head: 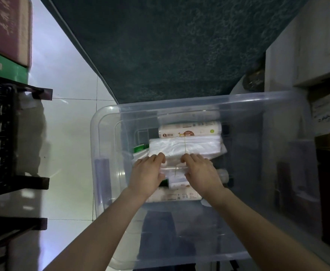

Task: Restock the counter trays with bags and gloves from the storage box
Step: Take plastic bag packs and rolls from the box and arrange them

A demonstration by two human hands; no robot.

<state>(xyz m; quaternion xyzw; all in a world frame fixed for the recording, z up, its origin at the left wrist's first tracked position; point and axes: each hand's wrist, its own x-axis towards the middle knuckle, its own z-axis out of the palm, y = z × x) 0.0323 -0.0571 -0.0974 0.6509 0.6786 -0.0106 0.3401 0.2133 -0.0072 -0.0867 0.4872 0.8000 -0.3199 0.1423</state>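
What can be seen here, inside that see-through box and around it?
storage box: one, clear plastic, centre, open-topped
tied bag bundle: one, clear-white, mid-box
near bag bundle: one, clear, between the hands
labelled roll packs: two, white, one at the far side, one under the wrists
green packet: one, green, left of the bundles
cardboard boxes: two stacked, brown over green, top left
floor: whitish tiles, left of the box
left hand: one, in the box, fingers curled on the near bag bundle
right hand: one, likewise
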